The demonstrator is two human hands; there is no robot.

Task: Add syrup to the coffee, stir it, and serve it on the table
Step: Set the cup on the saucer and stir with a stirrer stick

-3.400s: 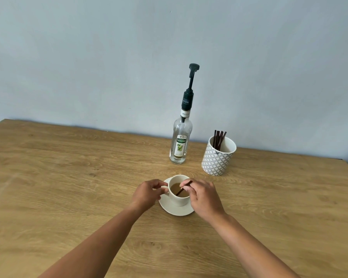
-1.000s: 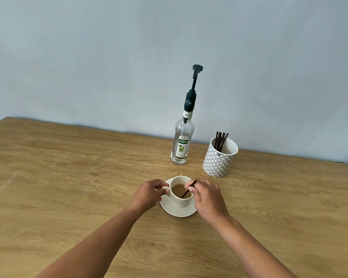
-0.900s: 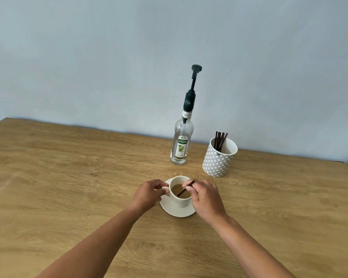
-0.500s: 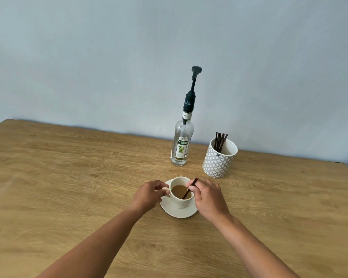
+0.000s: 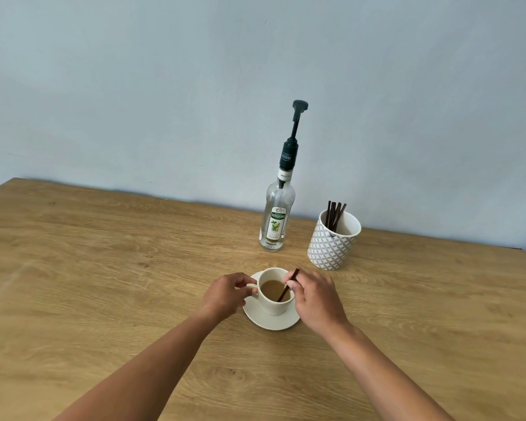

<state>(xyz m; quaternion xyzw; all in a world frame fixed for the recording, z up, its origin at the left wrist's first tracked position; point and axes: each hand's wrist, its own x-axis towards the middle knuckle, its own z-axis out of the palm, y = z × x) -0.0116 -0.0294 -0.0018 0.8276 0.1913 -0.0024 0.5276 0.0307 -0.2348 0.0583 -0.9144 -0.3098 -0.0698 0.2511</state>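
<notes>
A cream cup [image 5: 273, 304] of light brown coffee [image 5: 271, 288] stands on a cream saucer [image 5: 260, 319] near the middle of the wooden table [image 5: 104, 268]. My left hand [image 5: 225, 294] pinches the cup's handle on its left side. My right hand [image 5: 315, 299] grips a thin dark stir stick [image 5: 287, 287] whose lower end dips into the coffee at the cup's right side. Behind the cup stands a clear syrup bottle [image 5: 275, 223] with a tall black pump [image 5: 295, 129], upright and untouched.
A white pot with a grey diamond pattern [image 5: 331, 246] holds several more dark stir sticks [image 5: 334, 214], right of the bottle. A pale blue wall runs along the table's far edge. The table's right corner lies at the frame's right side.
The stir stick has swung around inside the cup, its tilt shifting between frames, while my right hand moved slightly with it. My left hand stayed on the handle. The cup and saucer stayed in place.
</notes>
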